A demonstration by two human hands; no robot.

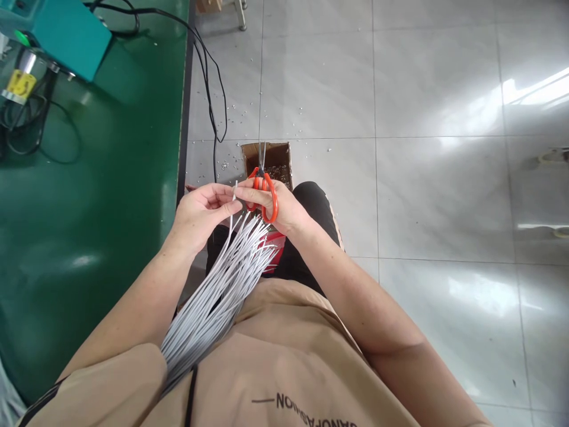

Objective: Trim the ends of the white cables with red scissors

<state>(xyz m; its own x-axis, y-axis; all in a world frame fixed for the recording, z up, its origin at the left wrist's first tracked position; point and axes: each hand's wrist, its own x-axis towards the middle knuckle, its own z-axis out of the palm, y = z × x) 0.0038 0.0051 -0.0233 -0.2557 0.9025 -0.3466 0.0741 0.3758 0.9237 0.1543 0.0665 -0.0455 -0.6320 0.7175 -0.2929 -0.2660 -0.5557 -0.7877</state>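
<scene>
My left hand (205,210) pinches one white cable (232,222) close to its upper end. The fingertips of my right hand (279,204) meet it at that same end. Orange-handled scissors (271,196) hang on the fingers of my right hand, their narrow blades pointing away from me and slightly parted. Below both hands, a thick bundle of white cables (222,284) lies across my lap, its loose ends fanned out. Part of something red (276,252) shows behind those ends, mostly covered.
On the floor beyond my hands stands a cardboard box (290,157) with small bits inside; more bits are scattered around it. To the left is a green table (133,196) bearing a teal machine (71,38). Black cords (207,71) hang over its edge.
</scene>
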